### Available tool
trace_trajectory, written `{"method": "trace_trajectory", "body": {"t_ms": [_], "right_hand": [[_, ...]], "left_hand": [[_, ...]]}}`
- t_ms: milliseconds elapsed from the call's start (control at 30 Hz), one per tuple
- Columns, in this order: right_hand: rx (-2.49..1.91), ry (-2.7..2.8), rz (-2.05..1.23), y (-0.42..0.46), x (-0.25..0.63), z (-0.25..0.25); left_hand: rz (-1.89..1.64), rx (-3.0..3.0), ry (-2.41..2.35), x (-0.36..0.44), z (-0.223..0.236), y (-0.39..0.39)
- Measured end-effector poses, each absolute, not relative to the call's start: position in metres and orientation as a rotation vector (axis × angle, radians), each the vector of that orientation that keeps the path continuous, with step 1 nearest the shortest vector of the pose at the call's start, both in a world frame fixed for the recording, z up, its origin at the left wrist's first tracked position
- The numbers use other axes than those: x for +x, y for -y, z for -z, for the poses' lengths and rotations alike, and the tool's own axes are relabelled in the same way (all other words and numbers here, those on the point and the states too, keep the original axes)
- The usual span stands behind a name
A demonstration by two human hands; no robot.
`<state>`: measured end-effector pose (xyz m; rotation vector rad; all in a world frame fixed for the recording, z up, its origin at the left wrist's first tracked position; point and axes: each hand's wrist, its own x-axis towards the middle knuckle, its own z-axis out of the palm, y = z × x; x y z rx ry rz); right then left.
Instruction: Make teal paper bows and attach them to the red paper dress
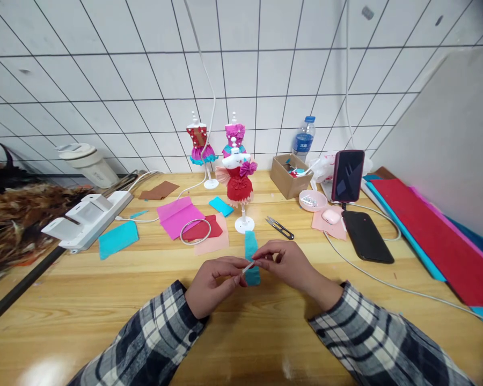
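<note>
Between my two hands is a thin white strip (248, 267), held at a slant. The fingertips of my left hand (217, 281) are closed on its lower end. My right hand (285, 265) pinches its upper end. Right under the fingers lies a narrow turquoise crepe paper strip (251, 246), partly hidden by them. Just beyond it stands a small white dress form (241, 179) in a red paper dress with a magenta flower. A pair of thread snips (279, 228) rests on the table, past my right hand.
Two more dressed forms (197, 142) stand near the tiled wall. Paper pieces, including a magenta sheet (179, 214), and a wire ring (195, 232) lie left of centre. A power strip (92, 220) is at left. A cardboard box (290, 179), phone (348, 177) and red paper (430, 236) are at right.
</note>
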<state>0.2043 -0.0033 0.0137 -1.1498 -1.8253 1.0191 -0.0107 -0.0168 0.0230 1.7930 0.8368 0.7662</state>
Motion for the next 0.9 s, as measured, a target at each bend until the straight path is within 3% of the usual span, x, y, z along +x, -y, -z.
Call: {"method": "trace_trajectory", "body": {"t_ms": [300, 467, 633, 900], "right_hand": [[-1.199, 1.340, -1.178, -0.020, 0.225, -0.020], [-1.261, 1.299, -0.731, -0.085, 0.269, -0.059], [-1.678, 1.447, -0.109, -0.164, 0.309, -0.079], [-1.832, 1.645, -0.050, -0.203, 0.324, -0.072]], "left_hand": [[-0.793, 1.791, -0.808, -0.015, -0.017, 0.017], [-0.788, 1.772, -0.846, -0.015, -0.014, 0.016], [-0.817, 1.775, -0.837, -0.015, -0.014, 0.017], [-0.853, 1.742, -0.831, -0.016, -0.014, 0.017]]}}
